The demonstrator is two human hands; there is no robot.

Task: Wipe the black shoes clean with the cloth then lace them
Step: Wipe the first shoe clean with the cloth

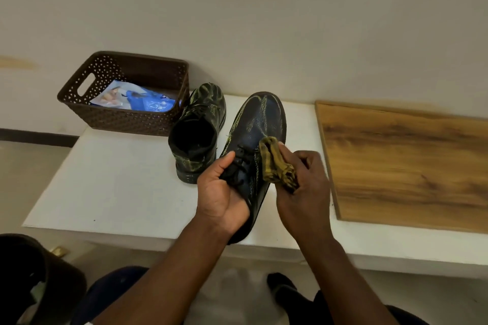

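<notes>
A black shoe [260, 121] streaked with yellow dust lies on the white table [118, 179], toe pointing away from me. My left hand [221, 192] grips it around the heel and collar, thumb by the black laces [239, 163]. My right hand [303, 179] holds a bunched yellow-and-black cloth [277, 163] against the shoe's right side near the laces. A second black shoe [200, 129], also marked with yellow, stands upright just to the left with its opening facing me.
A brown perforated basket [124, 113] with a blue-and-white packet [134, 99] inside stands at the table's back left against the wall. A wooden board [409, 163] lies on the right. A dark bin [34, 280] sits on the floor at lower left.
</notes>
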